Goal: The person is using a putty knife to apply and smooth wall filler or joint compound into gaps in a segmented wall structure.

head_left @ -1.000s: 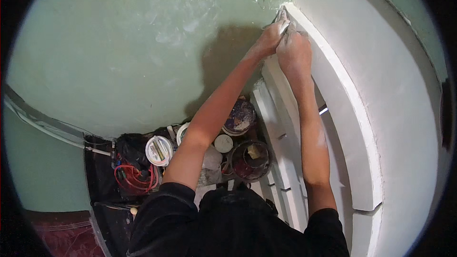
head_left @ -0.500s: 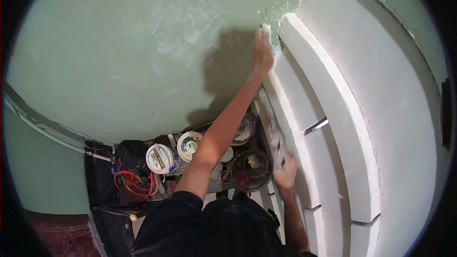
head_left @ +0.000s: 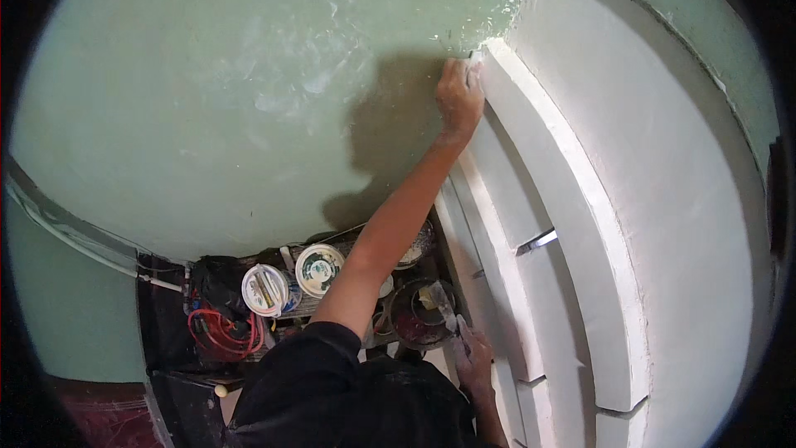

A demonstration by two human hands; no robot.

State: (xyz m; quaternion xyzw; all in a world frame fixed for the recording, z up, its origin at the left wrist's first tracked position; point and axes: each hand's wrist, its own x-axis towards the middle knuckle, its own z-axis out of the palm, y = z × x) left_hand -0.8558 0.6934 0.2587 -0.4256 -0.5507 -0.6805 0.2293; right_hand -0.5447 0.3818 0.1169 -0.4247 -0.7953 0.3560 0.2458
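My left hand (head_left: 462,98) is raised against the green wall (head_left: 274,116), by the upper end of a white ledge (head_left: 572,174). Its fingers close on a small whitish piece (head_left: 476,58), whose kind I cannot make out. Low down, my right hand (head_left: 474,358) is closed around what looks like a putty knife (head_left: 444,307). That tool's pale, smeared blade points up over a dark round bucket (head_left: 420,336). A smaller container with a yellowish lump sits in the bucket. White dust covers the right hand's fingers.
Left of the bucket, two white lidded tubs (head_left: 265,290) stand on a wooden plank with a coiled orange cable (head_left: 220,336) and a black bag (head_left: 222,280). A second white ledge (head_left: 497,257) runs below the first. White smears mark the wall.
My right hand has come down and left from the lower white ledge to beside the bucket. My left hand has shifted slightly down, its whitish piece now at the ledge's end.
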